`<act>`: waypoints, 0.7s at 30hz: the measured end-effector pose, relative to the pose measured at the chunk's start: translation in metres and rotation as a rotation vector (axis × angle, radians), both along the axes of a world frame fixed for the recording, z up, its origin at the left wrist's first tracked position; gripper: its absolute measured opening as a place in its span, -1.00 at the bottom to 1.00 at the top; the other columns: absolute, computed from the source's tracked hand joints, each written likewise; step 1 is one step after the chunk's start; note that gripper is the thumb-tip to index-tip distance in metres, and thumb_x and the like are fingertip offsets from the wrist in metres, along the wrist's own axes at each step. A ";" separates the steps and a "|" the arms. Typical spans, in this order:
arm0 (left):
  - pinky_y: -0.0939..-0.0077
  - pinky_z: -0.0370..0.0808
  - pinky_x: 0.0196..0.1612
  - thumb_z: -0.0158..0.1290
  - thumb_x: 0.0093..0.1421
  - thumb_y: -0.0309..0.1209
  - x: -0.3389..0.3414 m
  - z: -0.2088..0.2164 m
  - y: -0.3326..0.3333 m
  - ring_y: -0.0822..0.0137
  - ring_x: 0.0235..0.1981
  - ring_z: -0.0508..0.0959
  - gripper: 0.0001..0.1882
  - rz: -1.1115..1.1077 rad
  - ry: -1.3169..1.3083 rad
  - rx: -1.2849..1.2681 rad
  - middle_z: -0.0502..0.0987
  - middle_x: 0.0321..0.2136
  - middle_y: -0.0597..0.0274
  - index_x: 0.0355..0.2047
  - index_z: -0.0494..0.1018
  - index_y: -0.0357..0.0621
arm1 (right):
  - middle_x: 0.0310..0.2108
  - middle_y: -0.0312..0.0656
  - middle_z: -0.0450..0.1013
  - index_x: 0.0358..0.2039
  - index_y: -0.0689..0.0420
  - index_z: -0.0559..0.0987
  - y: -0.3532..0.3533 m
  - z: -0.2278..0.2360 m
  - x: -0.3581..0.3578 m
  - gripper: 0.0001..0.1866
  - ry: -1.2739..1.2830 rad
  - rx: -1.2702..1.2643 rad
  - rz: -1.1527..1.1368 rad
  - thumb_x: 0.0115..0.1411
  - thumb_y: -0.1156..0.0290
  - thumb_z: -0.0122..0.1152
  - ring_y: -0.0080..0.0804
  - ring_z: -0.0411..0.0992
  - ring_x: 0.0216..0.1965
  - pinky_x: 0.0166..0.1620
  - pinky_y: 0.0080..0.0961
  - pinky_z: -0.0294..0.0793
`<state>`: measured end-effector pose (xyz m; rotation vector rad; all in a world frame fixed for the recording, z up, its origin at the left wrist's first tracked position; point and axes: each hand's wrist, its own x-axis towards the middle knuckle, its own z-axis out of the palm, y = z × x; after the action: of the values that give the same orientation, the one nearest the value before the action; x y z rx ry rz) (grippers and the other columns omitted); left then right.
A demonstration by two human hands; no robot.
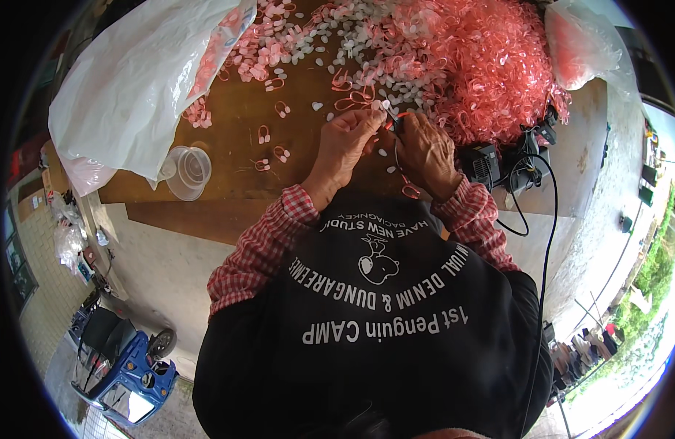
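Observation:
Above the brown table [235, 168], my left hand [341, 146] pinches a small whitish plastic piece [385, 106] between thumb and fingertips. My right hand [429, 154] is closed round a small hand tool with red-and-black handles [397, 123]. Its metal tip meets the piece at my left fingertips; whether it is scissors or pliers I cannot tell. Just beyond my hands lie pink plastic loops [352, 95] and loose white oval pieces. A single pink loop [411, 192] lies close to my right wrist.
A large heap of pink plastic pieces [484, 66] covers the far right. Black corded devices [524, 157] stand right of my hand. At left are a white plastic bag [147, 88] and a clear round tub [189, 173]. Another filled bag [586, 47] sits far right.

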<state>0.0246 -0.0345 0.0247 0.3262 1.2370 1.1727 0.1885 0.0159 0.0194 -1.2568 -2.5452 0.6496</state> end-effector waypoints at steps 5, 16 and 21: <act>0.72 0.30 -0.54 0.20 0.18 -0.31 0.001 -0.005 -0.005 0.59 -0.60 0.46 -0.76 0.049 -0.063 -0.034 0.59 -0.41 0.30 -0.25 0.51 -0.21 | -0.48 -0.05 0.41 -0.37 0.18 0.42 -0.003 0.002 0.002 -0.65 0.046 -0.036 0.012 0.18 0.11 0.14 -0.02 0.44 -0.47 -0.46 -0.16 0.39; 0.74 0.40 -0.53 0.21 0.15 -0.42 -0.010 0.001 -0.003 0.63 -0.60 0.44 -0.84 0.045 0.190 0.081 0.55 -0.48 0.33 -0.32 0.52 -0.24 | -0.54 -0.11 0.39 -0.41 0.17 0.42 0.000 0.012 0.008 -0.59 0.081 -0.201 -0.026 0.12 0.05 0.25 -0.07 0.44 -0.49 -0.47 -0.17 0.38; 0.74 0.38 -0.50 0.22 0.13 -0.45 -0.009 -0.006 -0.001 0.67 -0.53 0.42 -0.85 0.018 0.576 0.383 0.53 -0.47 0.34 -0.36 0.55 -0.29 | -0.41 -0.11 0.35 -0.38 0.18 0.42 0.004 0.013 0.007 -0.51 0.126 0.045 0.046 0.04 -0.03 0.30 -0.12 0.42 -0.40 -0.38 -0.21 0.40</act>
<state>0.0152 -0.0357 0.0184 0.9935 1.4978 1.3818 0.1958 0.0204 0.0320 -1.1092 -2.4776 0.6559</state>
